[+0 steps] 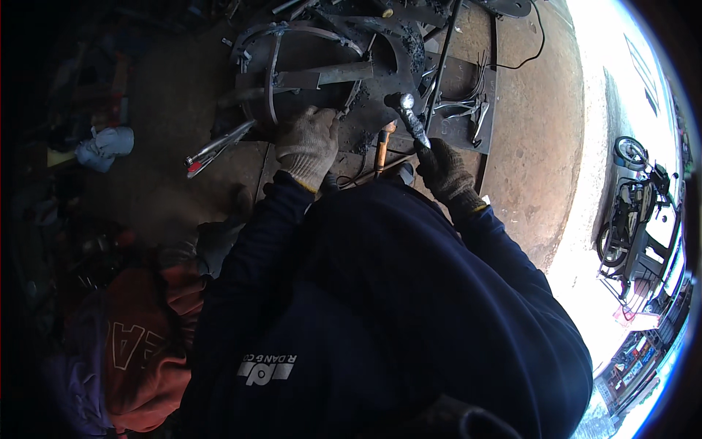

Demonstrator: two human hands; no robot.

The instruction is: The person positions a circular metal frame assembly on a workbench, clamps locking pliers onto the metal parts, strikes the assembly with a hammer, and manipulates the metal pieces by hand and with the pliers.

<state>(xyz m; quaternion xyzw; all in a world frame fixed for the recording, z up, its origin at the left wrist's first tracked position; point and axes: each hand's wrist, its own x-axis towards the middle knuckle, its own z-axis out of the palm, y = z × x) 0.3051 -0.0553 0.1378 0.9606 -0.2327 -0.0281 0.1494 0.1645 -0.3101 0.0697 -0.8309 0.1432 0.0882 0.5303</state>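
A person in a dark blue sweatshirt bends over metalwork on the workshop floor [526, 146], both hands in knit gloves. The right hand [444, 170] has its grip wrapped tight about the handle of a hammer [408, 115], whose steel head hangs just above the dark steel plate [380, 124]. The left hand [307, 143] lies flat, fingers pressed down on the work beside a curved metal band [274, 80]; whether it pinches anything cannot be told.

The hammer head sits close to the left glove, so a glancing blow could land on the fingers, and a strike on the sprung band might make it jump. The knit gloves give little guard against either.

A flat steel bar [333, 74] lies across the band, and locking pliers [216, 150] with red tips rest just left of the hand. A wooden-handled tool [382, 150] lies between the two hands, near the swing path. Thin rods and wire pieces [464, 110] clutter the plate's right side, with a black cable [537, 40] beyond. An orange garment [139, 344] lies at lower left; a parked motorcycle [632, 197] stands outside in daylight.
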